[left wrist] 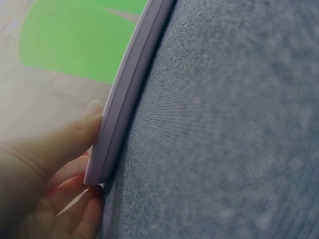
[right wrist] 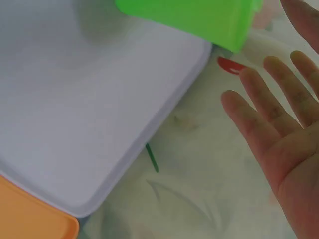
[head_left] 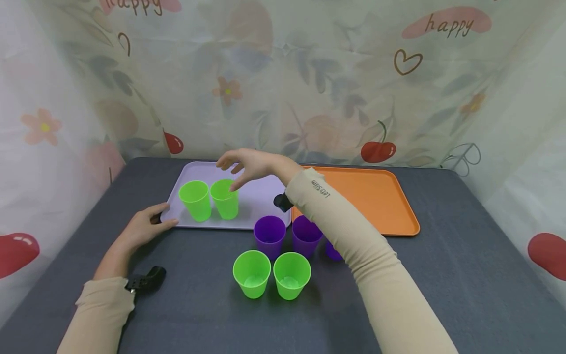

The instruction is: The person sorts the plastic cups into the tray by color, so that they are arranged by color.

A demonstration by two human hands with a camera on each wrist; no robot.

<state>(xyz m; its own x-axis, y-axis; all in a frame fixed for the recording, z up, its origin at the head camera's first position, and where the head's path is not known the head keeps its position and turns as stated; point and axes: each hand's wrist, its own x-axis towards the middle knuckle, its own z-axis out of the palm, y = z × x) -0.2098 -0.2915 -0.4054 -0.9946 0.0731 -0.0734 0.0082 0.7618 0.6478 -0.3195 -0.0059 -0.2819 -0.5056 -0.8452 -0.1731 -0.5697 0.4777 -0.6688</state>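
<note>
Two green cups stand upright on a lilac tray (head_left: pixel 261 206): a left one (head_left: pixel 195 202) and a right one (head_left: pixel 227 204). My left hand (head_left: pixel 142 227) pinches the tray's front left corner; in the left wrist view the thumb (left wrist: pixel 82 130) is on one side of the rim and the fingers are on the other. Over the back of the tray, my right hand (head_left: pixel 252 164) hovers above the right cup, holding nothing. Its fingers are spread in the right wrist view, with a green cup (right wrist: pixel 199 20) close by.
In front of the trays stand two purple cups (head_left: pixel 269 236), a third purple cup (head_left: pixel 333 251) partly hidden by my right sleeve, and two more green cups (head_left: pixel 251 275). An orange tray (head_left: pixel 376 196) adjoins the lilac one. A printed curtain (head_left: pixel 283 88) hangs behind the dark table (head_left: pixel 199 314).
</note>
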